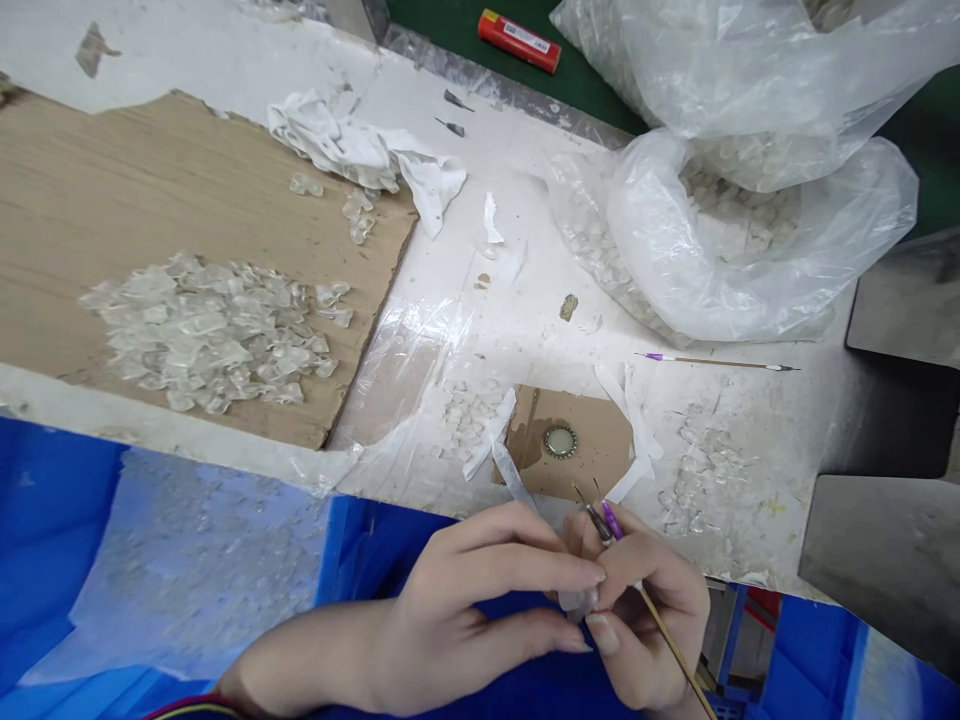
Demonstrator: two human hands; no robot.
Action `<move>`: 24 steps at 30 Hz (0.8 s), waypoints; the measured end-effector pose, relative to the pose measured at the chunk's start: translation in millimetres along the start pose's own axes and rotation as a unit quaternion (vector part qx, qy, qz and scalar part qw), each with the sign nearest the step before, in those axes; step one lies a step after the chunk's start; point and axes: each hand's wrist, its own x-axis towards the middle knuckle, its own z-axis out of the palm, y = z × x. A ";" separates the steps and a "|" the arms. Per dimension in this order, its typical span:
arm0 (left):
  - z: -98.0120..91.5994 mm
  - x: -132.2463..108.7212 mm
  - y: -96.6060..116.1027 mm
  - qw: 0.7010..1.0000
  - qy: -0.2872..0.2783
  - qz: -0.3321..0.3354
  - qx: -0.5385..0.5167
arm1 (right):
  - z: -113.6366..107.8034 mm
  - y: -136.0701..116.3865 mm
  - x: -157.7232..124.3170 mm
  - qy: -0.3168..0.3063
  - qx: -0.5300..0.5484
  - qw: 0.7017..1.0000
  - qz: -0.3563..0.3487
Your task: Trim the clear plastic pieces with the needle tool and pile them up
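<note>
Gently, the right hand (645, 620) pinched a bamboo-handled pick (664, 640) near its purple band (612, 520), while the left hand (480, 610) closed its fingers on a light, brittle-looking clear piece (576, 602) between the hands, best held by its edges

The thin stick (667, 640) in my right hand (645, 610) is tan with a purple band, and a matching one (712, 361) lies on the white bench (480, 150). Clear chips (206, 330) cover brown cardboard (165, 220). A bright blue crate (52, 500) sits below, and a red box (519, 40) with a yellow end lies on a green surface (600, 70).
</note>
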 end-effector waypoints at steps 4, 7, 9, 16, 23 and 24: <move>-0.5 -1.7 -0.9 1.000 0.010 -0.007 -0.003 | -2.7 1.1 -1.6 -0.008 0.034 0.999 0.022; 0.5 -3.0 -1.7 1.000 0.021 -0.017 -0.014 | -3.9 1.1 -1.4 -0.010 0.045 0.999 0.024; 1.5 -3.3 -1.9 0.999 0.022 -0.026 -0.023 | -4.6 0.1 -0.7 -0.014 0.036 0.999 0.021; 2.9 -0.9 -1.5 0.998 0.035 -0.042 -0.033 | -11.4 -5.8 2.7 -0.044 -0.038 0.998 -0.032; 2.5 1.1 0.2 0.998 0.038 -0.048 -0.028 | -3.0 0.4 1.9 0.005 -0.119 0.985 -0.121; 2.4 1.2 0.6 0.998 0.036 -0.048 -0.025 | -2.6 1.7 0.6 0.008 -0.122 0.985 -0.123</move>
